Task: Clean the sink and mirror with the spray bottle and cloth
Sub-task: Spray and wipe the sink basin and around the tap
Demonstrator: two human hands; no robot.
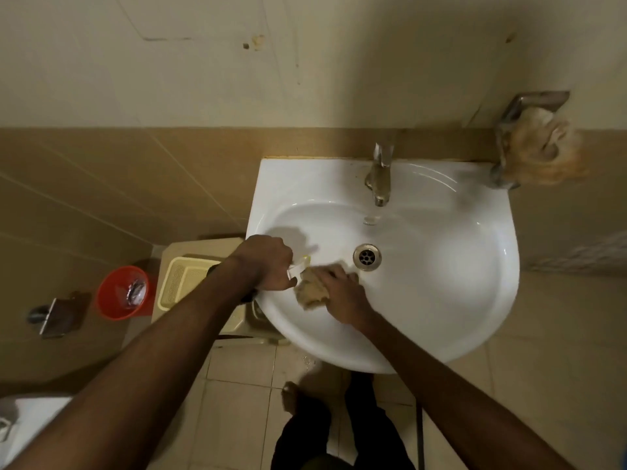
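Observation:
A white sink (441, 266) hangs on the tiled wall, with a metal tap (379, 178) at the back and a drain (366, 257) in the middle. My left hand (264, 261) grips the spray bottle (298, 266) over the basin's left side; only its clear nozzle with a yellow tip shows past my fingers. Just right of it, my right hand (339, 296) presses a crumpled beige cloth (310, 290) against the basin's front left wall. The mirror is out of view.
An orange fluffy cloth (543, 150) hangs on a metal holder at the sink's right back corner. Left of the sink stand a cream basket (183, 283) and a red bin (122, 293). My feet (291, 398) stand on the tiled floor below.

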